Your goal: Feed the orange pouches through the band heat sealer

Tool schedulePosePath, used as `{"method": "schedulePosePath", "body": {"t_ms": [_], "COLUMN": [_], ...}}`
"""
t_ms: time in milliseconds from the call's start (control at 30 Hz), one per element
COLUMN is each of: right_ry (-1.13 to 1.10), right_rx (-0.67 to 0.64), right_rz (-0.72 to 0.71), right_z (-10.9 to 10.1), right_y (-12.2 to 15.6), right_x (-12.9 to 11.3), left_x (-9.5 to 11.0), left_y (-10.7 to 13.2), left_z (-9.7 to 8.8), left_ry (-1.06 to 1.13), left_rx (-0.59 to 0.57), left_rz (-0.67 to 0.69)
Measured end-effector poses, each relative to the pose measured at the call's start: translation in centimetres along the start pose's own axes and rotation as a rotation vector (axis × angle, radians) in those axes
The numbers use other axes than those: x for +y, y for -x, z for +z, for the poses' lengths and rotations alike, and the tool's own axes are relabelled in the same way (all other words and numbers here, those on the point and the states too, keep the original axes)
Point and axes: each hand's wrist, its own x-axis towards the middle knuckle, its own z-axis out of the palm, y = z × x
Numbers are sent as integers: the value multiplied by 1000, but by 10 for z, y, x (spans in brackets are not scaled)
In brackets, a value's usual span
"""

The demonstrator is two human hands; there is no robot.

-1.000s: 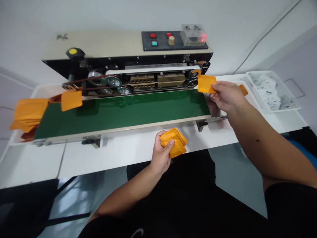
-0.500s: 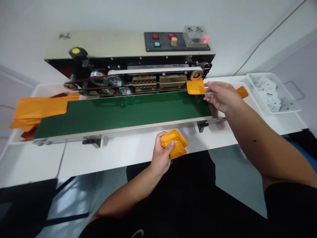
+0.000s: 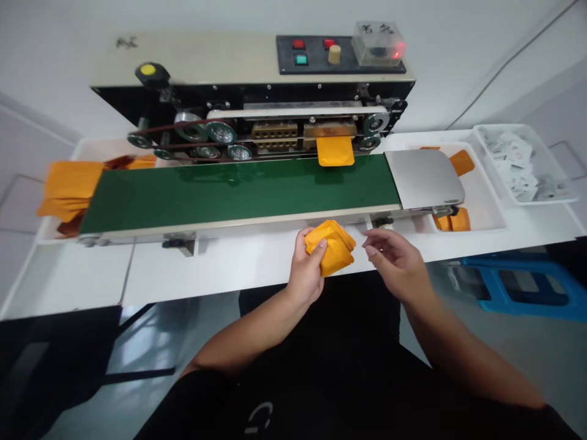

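Observation:
My left hand [image 3: 309, 263] grips a small stack of orange pouches [image 3: 334, 249], its thumb pressed on the top one. Just to the right of the stack, my right hand [image 3: 394, 256] is apart from it, empty, with thumb and fingers separated. One single orange pouch [image 3: 335, 151] hangs from the sealing machine's jaws [image 3: 330, 129], its upper edge inside them and its lower part over the green conveyor belt [image 3: 257, 192].
Finished-looking orange pouches [image 3: 73, 186] pile up at the belt's left end. On the right, a white tray [image 3: 493, 211] holds more pouches, and a clear bin [image 3: 541, 194] holds small white packets. The machine's control panel [image 3: 316, 64] is above. A blue stool [image 3: 527, 287] stands below.
My right hand has let go of the single pouch and come down beside the stack. That pouch has travelled left along the machine. My left hand still grips its stack.

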Motion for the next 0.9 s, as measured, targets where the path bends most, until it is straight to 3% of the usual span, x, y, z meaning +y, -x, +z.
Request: {"method": "schedulePosePath", "body": {"t_ms": [167, 367, 633, 767, 900], "right_ry": [30, -51, -273, -542, -652], "right_rx": [6, 72, 268, 261, 229], "right_rz": [6, 10, 48, 187, 182], "right_z": [23, 31, 24, 14, -5], "right_y": [18, 18, 9, -3, -15], "right_x": [16, 25, 15, 18, 6], "left_x": [-7, -11, -3, -3, -3], "left_y": [1, 5, 10, 12, 13], "left_z": [13, 19, 12, 6, -4], "left_ry": [17, 49, 105, 66, 35], "left_rx": [7, -15, -46, -42, -53], "left_rz": [33, 32, -30, -17, -6]}}
